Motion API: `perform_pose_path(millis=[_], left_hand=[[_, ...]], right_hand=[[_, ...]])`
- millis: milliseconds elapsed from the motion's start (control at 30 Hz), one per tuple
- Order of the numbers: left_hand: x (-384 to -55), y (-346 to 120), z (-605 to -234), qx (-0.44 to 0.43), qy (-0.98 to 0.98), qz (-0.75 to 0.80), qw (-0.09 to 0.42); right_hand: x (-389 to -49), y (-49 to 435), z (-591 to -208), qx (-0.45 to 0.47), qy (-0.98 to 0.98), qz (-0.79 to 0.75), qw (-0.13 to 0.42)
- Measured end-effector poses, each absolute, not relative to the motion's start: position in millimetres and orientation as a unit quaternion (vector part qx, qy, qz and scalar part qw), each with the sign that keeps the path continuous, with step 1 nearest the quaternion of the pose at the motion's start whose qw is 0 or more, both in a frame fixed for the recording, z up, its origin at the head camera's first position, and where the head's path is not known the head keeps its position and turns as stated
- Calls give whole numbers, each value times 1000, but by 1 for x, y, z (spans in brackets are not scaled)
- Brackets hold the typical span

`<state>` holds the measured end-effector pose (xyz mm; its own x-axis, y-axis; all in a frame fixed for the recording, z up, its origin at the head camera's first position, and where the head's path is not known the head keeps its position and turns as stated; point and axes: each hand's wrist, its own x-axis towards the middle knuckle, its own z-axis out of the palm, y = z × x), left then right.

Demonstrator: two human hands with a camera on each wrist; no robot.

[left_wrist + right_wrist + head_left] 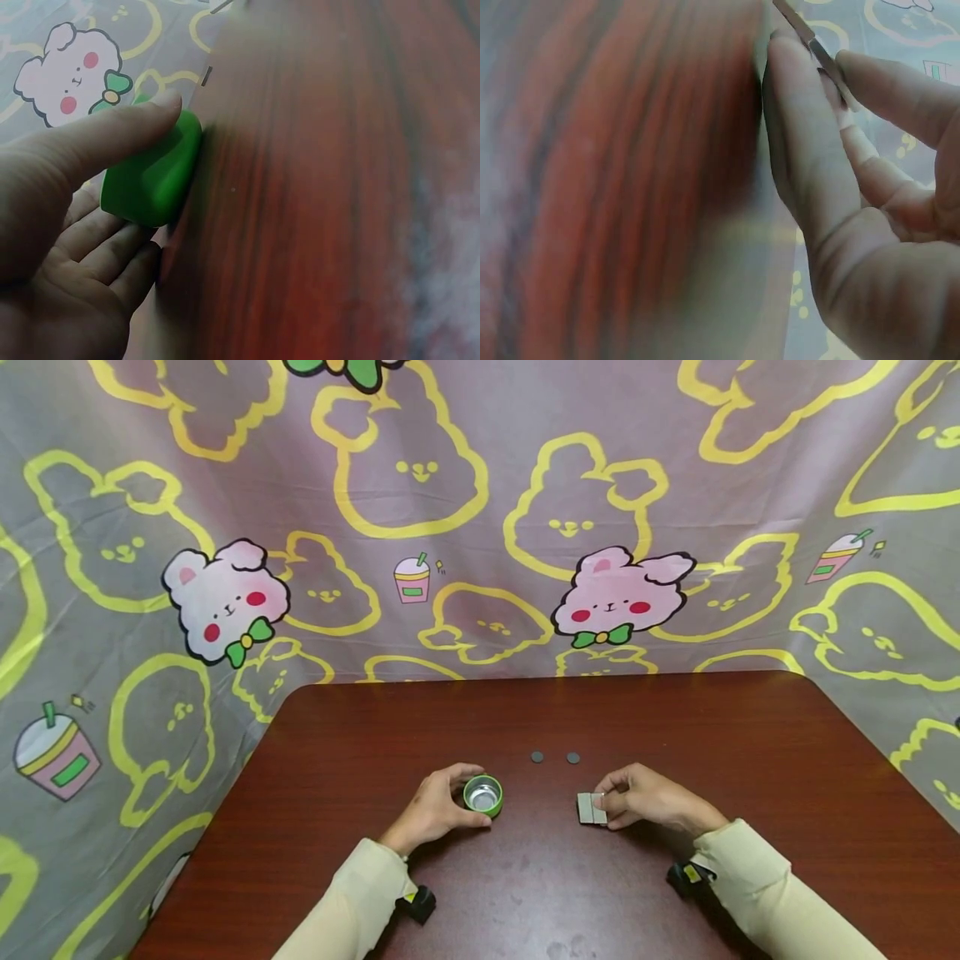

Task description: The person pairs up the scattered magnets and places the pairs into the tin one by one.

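Note:
My left hand [435, 806] holds a small round green bowl [483, 795] with a shiny metal inside, the thumb on its near side and the fingers around its far side. In the left wrist view the thumb lies along the smooth green wall of the bowl [154, 176]. To the right, my right hand [648, 797] pinches a thin, flat light-grey piece [587, 808] at its right edge; a line runs down its face. Edge-on in the right wrist view, this flat piece [821, 56] sits between thumb and fingers. Nothing of the bowl shows there.
Two small dark discs [537, 757] lie side by side on the brown wooden table [525, 893], beyond and between the hands. A curtain [480, 560] printed with cartoon rabbits hangs behind the table's far edge and along both sides.

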<state>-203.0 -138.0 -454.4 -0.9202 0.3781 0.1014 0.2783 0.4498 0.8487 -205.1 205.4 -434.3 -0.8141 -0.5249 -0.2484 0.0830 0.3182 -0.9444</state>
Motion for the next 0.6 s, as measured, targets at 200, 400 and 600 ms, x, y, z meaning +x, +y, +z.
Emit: perform_pose_path(millis=[200, 400, 600], left_hand=[[-203, -138, -455, 193, 850, 488, 44], [-202, -139, -457, 196, 851, 486, 42], [-202, -139, -456, 195, 854, 482, 36]], right_hand=[[-206, 203, -434, -131, 741, -595, 282], [-206, 197, -429, -120, 737, -605, 278], [-209, 189, -423, -110, 738, -612, 264]])
